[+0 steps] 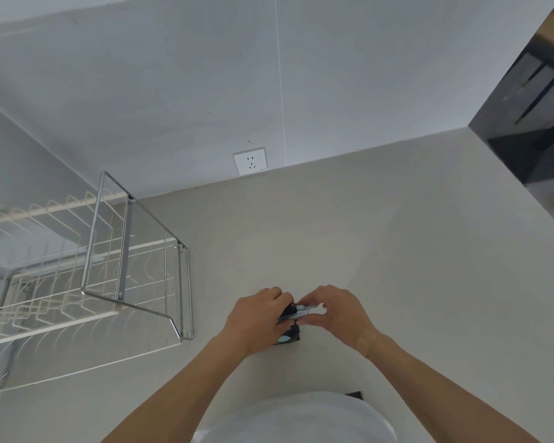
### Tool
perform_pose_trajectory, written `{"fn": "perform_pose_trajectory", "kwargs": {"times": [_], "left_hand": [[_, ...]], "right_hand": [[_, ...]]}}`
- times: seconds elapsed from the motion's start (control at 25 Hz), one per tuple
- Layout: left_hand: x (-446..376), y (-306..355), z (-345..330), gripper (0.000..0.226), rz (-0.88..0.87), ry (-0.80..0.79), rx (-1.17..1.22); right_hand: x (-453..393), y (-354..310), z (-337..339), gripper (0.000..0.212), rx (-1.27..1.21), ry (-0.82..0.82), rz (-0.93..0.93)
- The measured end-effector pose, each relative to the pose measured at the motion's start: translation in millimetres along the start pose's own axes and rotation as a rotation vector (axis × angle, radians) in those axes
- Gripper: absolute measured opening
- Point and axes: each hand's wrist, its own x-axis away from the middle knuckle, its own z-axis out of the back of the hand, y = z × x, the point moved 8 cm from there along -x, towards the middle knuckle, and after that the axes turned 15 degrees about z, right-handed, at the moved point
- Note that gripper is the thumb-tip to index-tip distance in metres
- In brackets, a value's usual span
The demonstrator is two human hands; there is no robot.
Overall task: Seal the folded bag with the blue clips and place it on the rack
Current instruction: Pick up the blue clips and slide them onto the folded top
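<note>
A small black folded bag (290, 334) with a pale blue round mark sits on the light counter (381, 251), mostly hidden by my hands. My left hand (256, 318) grips the bag's upper left part. My right hand (336, 311) pinches a pale blue clip (304, 310) lying across the bag's folded top edge. Both hands meet over the bag. The wire rack (109, 273), chrome-framed with white wires, stands to the left on the counter.
A white wall socket (250, 161) sits on the back wall above the counter. A dark glossy unit (531, 129) stands at the right edge. My white shirt (298, 420) fills the bottom of the view. A small dark item (354, 394) lies by it.
</note>
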Motion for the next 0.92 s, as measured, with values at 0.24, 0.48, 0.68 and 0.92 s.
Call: {"fn": "perform_pose_trajectory", "kwargs": {"times": [0.24, 0.48, 0.68, 0.92], "left_hand": [[-1.1, 9.8, -1.7, 0.025, -0.073, 0.025, -0.072], [1.3, 10.2, -4.6, 0.022, -0.069, 0.018, -0.025], [2.7, 10.5, -3.0, 0.02, -0.069, 0.054, 0.008], [-1.5, 6.3, -0.8, 0.022, -0.044, 0.073, 0.005]], "right_hand": [[-0.9, 1.1, 5.0, 0.025, 0.026, 0.015, 0.016], [-0.2, -3.2, 4.2, 0.026, 0.03, -0.002, 0.05], [-3.2, -7.8, 5.0, 0.024, -0.009, -0.015, 0.08], [-1.3, -3.9, 3.4, 0.023, -0.025, -0.015, 0.026]]}}
